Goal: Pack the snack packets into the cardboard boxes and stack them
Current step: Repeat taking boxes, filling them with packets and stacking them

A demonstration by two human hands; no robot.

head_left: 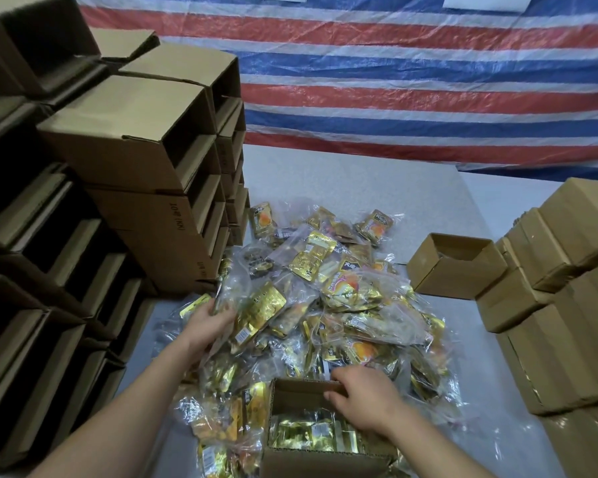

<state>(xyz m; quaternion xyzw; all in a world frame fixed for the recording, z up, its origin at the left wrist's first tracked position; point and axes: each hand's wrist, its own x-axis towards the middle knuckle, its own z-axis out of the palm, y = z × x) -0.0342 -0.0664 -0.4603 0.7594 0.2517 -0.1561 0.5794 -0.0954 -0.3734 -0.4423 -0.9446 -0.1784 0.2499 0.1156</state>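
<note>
Gold-foil snack packets in clear bags (328, 298) lie heaped mid-desk, a few already flat inside the open box (311, 443) nearest, between empty boxes (132, 139) stacked open-sided at left and closed boxes (567, 305) stacked right.

Both forearms and hands (208, 326) are bare, with no sleeves visible.
</note>
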